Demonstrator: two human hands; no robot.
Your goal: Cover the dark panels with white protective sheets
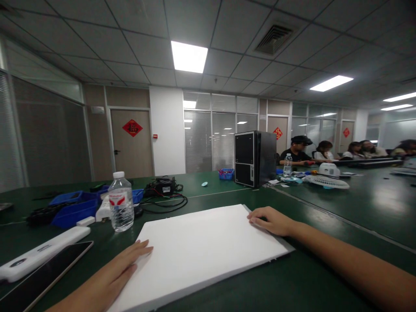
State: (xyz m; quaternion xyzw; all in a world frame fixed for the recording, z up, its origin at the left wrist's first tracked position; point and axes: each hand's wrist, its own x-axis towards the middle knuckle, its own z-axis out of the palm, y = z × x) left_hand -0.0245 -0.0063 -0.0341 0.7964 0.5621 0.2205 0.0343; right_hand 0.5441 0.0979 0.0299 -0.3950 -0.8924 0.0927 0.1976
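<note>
Head cam: big white slab point(204, 247) flat on the green counter point(276, 286)

So the white slab is front and center, right between my 2 hands. My left hand point(118, 266) lies on its left edge, fingers stretched out, thumb a bit apart. My right hand point(271, 219) rests at the far end of the right edge, fingers loosely bent with the tips on top. Can't tell if it's actually pinching the edge there.

Just past the far left corner there's a water bottle point(121, 203) standing upright. Left of my left hand: a phone point(48, 275), dark screen up, beside a long white device point(45, 251). Behind those are some blue trays point(74, 214), then a black bundle of cables point(162, 186).

Farther back, a black PC tower point(266, 156) stands next to a small blue basket point(225, 176). A person in a dark top point(292, 155) sits off to the right.
</note>
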